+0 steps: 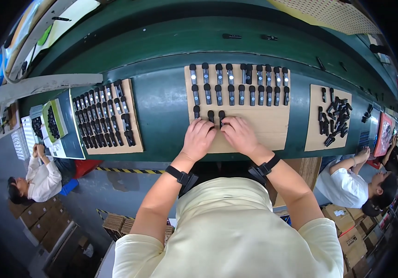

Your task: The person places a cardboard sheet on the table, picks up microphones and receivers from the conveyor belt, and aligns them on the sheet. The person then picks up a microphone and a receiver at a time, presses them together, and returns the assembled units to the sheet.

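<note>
Left hand: the bare left hand (pixel 199 139) hides the lower part of a slim, round-topped black device (pixel 211 115); its grip cannot be told.
Right hand: the bare right hand (pixel 240 134) covers part of the neighbouring round-topped black device (pixel 221 114); grip likewise unclear.
Rows: pale marks on the slim black-and-grey devices (pixel 219 96) are too small to read.
Pile: jumbled black pieces (pixel 341 113) partly cover one another.
Top edge: cuts off the yellow perforated panel (pixel 331 14).
Lower edge: cuts off the pale yellow short-sleeved shirt (pixel 240 231).
</note>
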Demonstrator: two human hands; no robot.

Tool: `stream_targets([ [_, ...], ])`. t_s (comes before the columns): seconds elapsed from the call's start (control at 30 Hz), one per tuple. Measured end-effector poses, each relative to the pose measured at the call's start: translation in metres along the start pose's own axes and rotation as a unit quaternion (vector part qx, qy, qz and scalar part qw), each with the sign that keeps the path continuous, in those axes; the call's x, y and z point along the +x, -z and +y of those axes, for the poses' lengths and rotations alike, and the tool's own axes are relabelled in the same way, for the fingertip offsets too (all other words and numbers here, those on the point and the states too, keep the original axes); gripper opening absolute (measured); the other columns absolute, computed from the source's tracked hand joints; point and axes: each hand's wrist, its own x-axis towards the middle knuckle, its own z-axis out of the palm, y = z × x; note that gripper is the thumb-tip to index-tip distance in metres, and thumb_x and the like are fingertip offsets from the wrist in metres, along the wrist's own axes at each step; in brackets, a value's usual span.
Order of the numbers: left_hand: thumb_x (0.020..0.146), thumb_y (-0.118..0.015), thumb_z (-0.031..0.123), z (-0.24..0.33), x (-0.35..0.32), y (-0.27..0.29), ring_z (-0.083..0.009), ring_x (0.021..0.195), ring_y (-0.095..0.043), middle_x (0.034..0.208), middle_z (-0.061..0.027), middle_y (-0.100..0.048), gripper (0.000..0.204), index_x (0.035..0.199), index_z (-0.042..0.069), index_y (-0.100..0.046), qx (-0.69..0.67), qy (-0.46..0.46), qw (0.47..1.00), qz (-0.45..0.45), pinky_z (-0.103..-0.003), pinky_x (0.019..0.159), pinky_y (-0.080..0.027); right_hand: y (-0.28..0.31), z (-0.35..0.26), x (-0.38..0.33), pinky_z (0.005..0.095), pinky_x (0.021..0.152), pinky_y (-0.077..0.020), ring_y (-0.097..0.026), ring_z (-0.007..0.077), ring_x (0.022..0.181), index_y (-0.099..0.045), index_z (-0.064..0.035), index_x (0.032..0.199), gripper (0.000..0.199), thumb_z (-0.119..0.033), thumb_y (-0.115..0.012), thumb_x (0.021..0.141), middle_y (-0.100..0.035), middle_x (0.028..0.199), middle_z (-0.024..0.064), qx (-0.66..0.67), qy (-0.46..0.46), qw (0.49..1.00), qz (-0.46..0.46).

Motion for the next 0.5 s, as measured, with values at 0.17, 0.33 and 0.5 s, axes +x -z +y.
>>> stream_targets([
  [0.17,0.075,-0.062,0.012,-0.002,0.003,-0.004,-0.0257,0.105,-0.056,0.103,-0.0077,-0.058,0.016,0.091,0.008,-0.063,0.019,0.013,1.000,0.005,-0.046,0.101,-0.041,-0.005,0.003,0.004,0.0369,0.085,-0.0470,-0.058,0.0270,0.099,-0.059,-0.0102,0.098,0.023,-0.007,-0.066,0.076,-0.057,0.108,0.0075,-0.007,-0.009,1.000,0.009],
  [0.33,0.075,-0.062,0.011,-0.004,0.011,-0.007,-0.0258,0.104,-0.056,0.103,-0.0080,-0.058,0.016,0.091,0.009,-0.063,0.030,0.026,0.999,0.018,-0.046,0.099,-0.042,-0.003,0.006,0.010,0.0374,0.085,-0.0468,-0.058,0.0272,0.100,-0.060,-0.0102,0.099,0.023,-0.006,-0.066,0.077,-0.057,0.109,0.0074,-0.009,-0.010,1.000,0.010],
  [0.5,0.071,-0.068,0.007,-0.004,0.013,-0.001,-0.0275,0.102,-0.056,0.102,-0.0078,-0.058,0.020,0.090,0.010,-0.063,0.010,0.021,0.999,0.034,-0.046,0.096,-0.043,0.013,-0.001,0.016,0.0384,0.086,-0.0464,-0.058,0.0281,0.100,-0.060,-0.0097,0.100,0.025,-0.006,-0.068,0.076,-0.057,0.109,0.0079,-0.006,-0.029,1.000,0.005],
])
